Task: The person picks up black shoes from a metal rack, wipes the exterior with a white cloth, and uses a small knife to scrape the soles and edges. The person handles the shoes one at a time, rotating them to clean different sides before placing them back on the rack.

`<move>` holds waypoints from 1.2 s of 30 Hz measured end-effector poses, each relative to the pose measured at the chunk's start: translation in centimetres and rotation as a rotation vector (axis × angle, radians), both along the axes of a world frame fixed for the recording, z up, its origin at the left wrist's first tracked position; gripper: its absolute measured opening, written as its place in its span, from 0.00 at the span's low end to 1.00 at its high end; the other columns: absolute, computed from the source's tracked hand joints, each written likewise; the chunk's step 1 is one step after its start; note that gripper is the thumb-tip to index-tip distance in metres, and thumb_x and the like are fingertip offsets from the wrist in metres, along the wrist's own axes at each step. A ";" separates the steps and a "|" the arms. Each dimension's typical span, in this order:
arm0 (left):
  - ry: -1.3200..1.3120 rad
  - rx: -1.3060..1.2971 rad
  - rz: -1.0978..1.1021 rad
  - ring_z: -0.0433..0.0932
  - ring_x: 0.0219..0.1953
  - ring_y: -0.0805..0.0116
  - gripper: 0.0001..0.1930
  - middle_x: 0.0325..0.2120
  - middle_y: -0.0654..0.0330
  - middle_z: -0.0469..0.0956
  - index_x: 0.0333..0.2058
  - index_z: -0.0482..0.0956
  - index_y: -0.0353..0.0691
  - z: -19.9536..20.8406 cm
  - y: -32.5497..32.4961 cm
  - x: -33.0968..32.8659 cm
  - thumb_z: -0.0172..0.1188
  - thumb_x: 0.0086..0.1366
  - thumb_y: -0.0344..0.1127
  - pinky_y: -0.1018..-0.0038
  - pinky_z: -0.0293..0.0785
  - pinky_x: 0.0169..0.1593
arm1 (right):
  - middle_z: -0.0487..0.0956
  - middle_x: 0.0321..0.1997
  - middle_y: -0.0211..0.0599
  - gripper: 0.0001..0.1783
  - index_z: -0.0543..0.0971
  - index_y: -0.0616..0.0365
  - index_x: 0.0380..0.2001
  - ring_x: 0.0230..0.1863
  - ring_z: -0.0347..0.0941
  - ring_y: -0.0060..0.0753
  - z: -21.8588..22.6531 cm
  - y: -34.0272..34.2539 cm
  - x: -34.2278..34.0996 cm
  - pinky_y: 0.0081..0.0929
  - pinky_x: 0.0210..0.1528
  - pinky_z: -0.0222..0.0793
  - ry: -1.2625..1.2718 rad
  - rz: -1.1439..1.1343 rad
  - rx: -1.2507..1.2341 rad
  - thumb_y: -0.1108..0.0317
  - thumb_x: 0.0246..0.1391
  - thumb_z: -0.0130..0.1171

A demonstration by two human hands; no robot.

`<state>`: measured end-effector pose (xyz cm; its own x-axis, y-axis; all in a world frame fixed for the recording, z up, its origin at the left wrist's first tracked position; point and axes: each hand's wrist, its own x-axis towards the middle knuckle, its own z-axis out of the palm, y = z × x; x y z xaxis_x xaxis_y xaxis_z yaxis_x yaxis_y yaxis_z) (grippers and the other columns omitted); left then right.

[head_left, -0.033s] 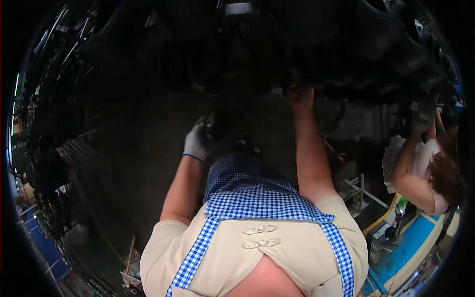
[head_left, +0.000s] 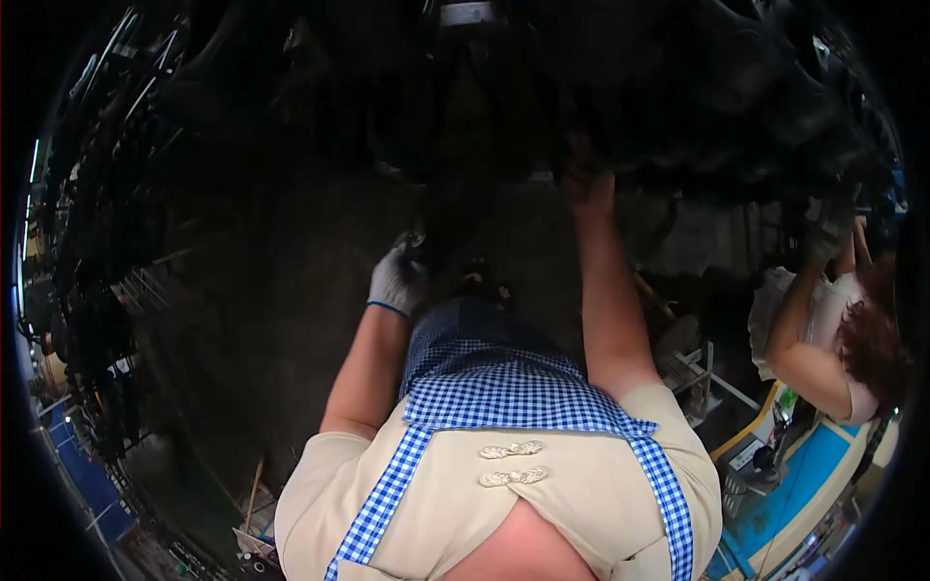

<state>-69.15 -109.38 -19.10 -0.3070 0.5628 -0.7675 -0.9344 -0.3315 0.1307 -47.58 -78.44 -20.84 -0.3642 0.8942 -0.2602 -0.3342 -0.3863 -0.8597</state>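
Both hands stand well apart in the head view: the left hand [head_left: 397,278], in a white glove with a blue cuff, sits lower, with a small bright glint [head_left: 417,238] at its fingertips; the right hand [head_left: 588,192], seemingly bare, reaches to the lower edge of a dark mass [head_left: 678,87] across the top. Shadow swallows the fingers of both, so I cannot tell whether either is closed on anything, nor what the dark mass is made of.

From the pose, I judge the step in hand to be work by the right hand at that edge, the left kept free or carrying something small. A next move calls for a steady right hand and a better look into the shadow.

No brand or lettering is legible. A pale panel [head_left: 749,453] at the right, near a blue surface [head_left: 816,467] and a co-worker's arm [head_left: 806,368], may bear marks too small to read.
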 end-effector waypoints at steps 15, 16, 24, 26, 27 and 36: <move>-0.422 0.023 0.136 0.82 0.35 0.61 0.11 0.35 0.50 0.80 0.43 0.74 0.32 0.4 3.8 7.7 0.53 0.70 0.35 0.74 0.85 0.37 | 0.66 0.65 0.55 0.44 0.58 0.60 0.67 0.66 0.62 0.52 -1.5 -17.7 -0.8 0.39 0.66 0.59 -0.679 0.534 0.429 0.56 0.51 0.65; -0.359 0.011 0.056 0.82 0.37 0.61 0.11 0.36 0.50 0.80 0.43 0.74 0.33 1.9 4.6 8.2 0.53 0.70 0.36 0.74 0.85 0.38 | 0.67 0.64 0.55 0.44 0.58 0.59 0.67 0.65 0.63 0.54 -2.9 -16.9 -1.2 0.41 0.65 0.60 -0.674 0.441 0.499 0.58 0.51 0.65; 1.937 -0.673 -0.382 0.78 0.46 0.52 0.19 0.45 0.49 0.78 0.52 0.74 0.37 0.5 2.4 1.6 0.58 0.61 0.33 0.64 0.74 0.50 | 0.67 0.65 0.55 0.41 0.61 0.56 0.67 0.66 0.62 0.55 2.5 -11.9 -6.3 0.42 0.66 0.58 -0.907 0.396 0.332 0.47 0.56 0.57; 2.157 -0.906 -0.736 0.77 0.49 0.49 0.24 0.50 0.49 0.76 0.53 0.73 0.41 2.5 3.6 0.1 0.61 0.59 0.42 0.61 0.75 0.51 | 0.67 0.65 0.55 0.40 0.61 0.53 0.67 0.64 0.64 0.56 2.8 -11.0 -7.9 0.43 0.65 0.60 -0.969 0.390 0.334 0.43 0.57 0.54; 2.159 -0.925 -0.857 0.76 0.49 0.49 0.24 0.49 0.49 0.76 0.52 0.74 0.41 3.9 4.6 -0.4 0.61 0.58 0.44 0.59 0.75 0.49 | 0.68 0.64 0.55 0.40 0.61 0.51 0.67 0.62 0.67 0.56 2.0 -10.4 -8.7 0.44 0.64 0.61 -0.994 0.384 0.377 0.41 0.58 0.52; 2.452 -0.718 -1.096 0.78 0.45 0.49 0.22 0.49 0.49 0.76 0.51 0.74 0.39 5.7 2.7 -0.5 0.59 0.59 0.41 0.59 0.77 0.47 | 0.78 0.50 0.48 0.31 0.77 0.56 0.52 0.52 0.75 0.42 0.4 -9.7 -6.8 0.38 0.53 0.70 -0.785 0.336 0.602 0.44 0.55 0.59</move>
